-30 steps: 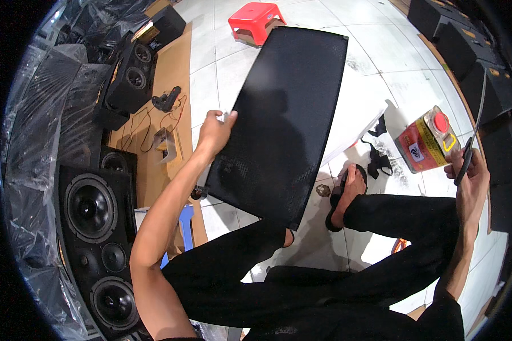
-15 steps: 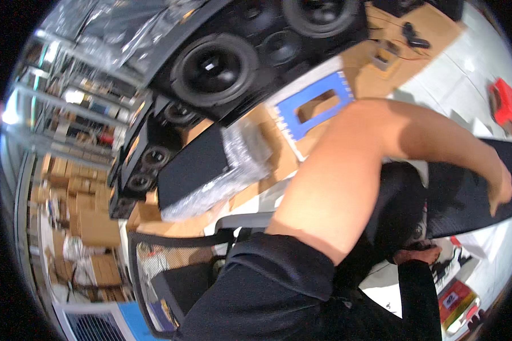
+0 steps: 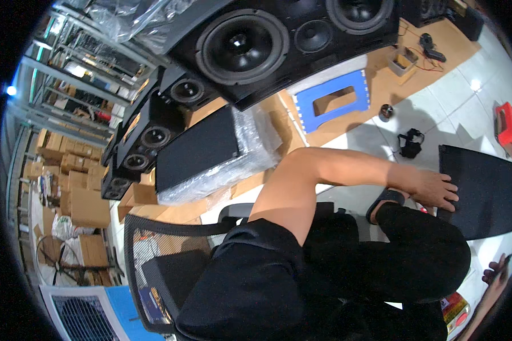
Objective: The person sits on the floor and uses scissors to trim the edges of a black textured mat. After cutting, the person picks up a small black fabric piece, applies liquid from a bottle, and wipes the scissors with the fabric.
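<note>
My left hand point(image 3: 435, 190) reaches across to the right, its fingers spread flat on the left edge of a black panel point(image 3: 483, 193) that looks like a speaker grille. The panel lies low, near the floor. At the lower right edge of the view is my right hand point(image 3: 498, 274), its fingers curled around a thin dark thing too blurred to name. It is just below the panel, apart from it. My bent leg point(image 3: 404, 250) in black trousers is under the left arm, with a dark-strapped sandal point(image 3: 385, 202) on the foot.
Large black speakers point(image 3: 242, 48) stand at the back. A second black panel point(image 3: 199, 150) rests on bubble wrap point(image 3: 227, 173). Nearby are a blue step stool point(image 3: 333, 99), a black strap-like item point(image 3: 411, 142), a small round dark item point(image 3: 385, 112), a red case point(image 3: 507, 129) and a mesh chair point(image 3: 176, 233).
My left hand has drawn back from the panel's far right part to its left edge. My right hand has risen from the bottom right. The view has shifted, showing more floor.
</note>
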`<state>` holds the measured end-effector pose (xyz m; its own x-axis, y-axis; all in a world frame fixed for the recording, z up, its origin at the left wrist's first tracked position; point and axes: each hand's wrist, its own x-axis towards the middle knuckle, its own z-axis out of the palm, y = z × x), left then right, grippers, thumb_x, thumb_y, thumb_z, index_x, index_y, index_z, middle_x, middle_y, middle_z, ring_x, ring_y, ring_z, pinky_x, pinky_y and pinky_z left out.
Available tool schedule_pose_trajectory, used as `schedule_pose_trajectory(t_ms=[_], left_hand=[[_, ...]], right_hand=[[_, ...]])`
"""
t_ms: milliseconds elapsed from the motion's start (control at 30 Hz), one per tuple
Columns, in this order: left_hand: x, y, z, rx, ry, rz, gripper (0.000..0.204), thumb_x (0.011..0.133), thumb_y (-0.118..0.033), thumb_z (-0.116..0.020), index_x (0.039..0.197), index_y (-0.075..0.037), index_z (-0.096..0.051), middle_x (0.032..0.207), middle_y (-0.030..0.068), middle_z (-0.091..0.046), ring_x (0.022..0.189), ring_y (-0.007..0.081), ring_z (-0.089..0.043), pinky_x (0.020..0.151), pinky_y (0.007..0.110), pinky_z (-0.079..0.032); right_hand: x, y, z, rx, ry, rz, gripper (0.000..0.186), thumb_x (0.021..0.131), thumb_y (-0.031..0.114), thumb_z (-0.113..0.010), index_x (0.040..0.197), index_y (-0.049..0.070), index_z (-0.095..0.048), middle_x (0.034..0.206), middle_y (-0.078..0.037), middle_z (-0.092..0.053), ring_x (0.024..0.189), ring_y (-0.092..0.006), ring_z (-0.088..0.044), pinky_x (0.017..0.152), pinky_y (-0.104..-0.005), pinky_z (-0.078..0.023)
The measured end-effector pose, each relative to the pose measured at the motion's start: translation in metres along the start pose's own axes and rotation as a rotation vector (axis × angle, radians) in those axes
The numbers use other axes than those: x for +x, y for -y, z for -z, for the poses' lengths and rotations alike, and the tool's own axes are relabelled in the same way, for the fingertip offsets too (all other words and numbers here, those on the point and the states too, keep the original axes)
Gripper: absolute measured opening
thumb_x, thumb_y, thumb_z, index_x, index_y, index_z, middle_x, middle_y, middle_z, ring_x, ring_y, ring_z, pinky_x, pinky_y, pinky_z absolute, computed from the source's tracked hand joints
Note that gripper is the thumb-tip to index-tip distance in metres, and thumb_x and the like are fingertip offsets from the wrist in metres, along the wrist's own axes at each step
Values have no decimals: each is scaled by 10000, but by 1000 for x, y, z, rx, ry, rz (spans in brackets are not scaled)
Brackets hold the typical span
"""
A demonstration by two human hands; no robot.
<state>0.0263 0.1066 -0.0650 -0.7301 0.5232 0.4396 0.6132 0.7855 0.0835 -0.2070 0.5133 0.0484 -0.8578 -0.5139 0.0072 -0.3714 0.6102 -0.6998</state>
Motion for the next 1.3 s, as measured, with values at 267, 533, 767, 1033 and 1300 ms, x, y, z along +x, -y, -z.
schedule_pose_trajectory(t_ms=[267, 533, 767, 1033, 1300], left_hand=[[-6, 15, -12, 131, -52, -44, 437, 848, -146, -526, 1272, -38, -523, 1363, 144, -480, 1315, 299, -428, 1103, 466, -315], [13, 12, 15, 62, 193, 16, 507, 892, -183, -539, 1374, -38, -477, 1440, 139, -453, 1368, 298, -383, 1140, 453, -285], [-8, 30, 34, 122, 230, 310, 810, 727, -199, -766, 1428, -37, -396, 1469, 184, -396, 1379, 344, -350, 1139, 458, -281], [22, 5, 28, 119, 348, 275, 955, 675, -339, -804, 1435, 16, -348, 1479, 260, -335, 1385, 409, -310, 1142, 511, -262], [33, 4, 3, 150, 294, -139, 638, 799, -166, -660, 1391, -40, -460, 1464, 200, -409, 1391, 330, -349, 1134, 486, -296]], right_hand=[[-23, 148, -50, 76, -142, -27, 397, 940, 348, -614, 876, -43, -610, 698, -70, -600, 577, -119, -582, 499, -263, -455], [-51, 182, -31, 132, -255, -122, 473, 897, 459, -650, 841, -10, -620, 687, -91, -618, 539, -128, -607, 505, -242, -485], [-59, 175, -32, 187, -217, -155, 476, 886, 464, -665, 860, -10, -628, 674, -79, -611, 525, -118, -593, 493, -242, -475], [-70, 169, -21, 148, -192, -210, 505, 887, 473, -661, 900, -31, -631, 691, -84, -628, 561, -110, -599, 525, -226, -472], [-81, 170, -12, 86, -228, -232, 489, 891, 463, -660, 893, -25, -634, 677, -81, -629, 550, -114, -604, 516, -222, -474]])
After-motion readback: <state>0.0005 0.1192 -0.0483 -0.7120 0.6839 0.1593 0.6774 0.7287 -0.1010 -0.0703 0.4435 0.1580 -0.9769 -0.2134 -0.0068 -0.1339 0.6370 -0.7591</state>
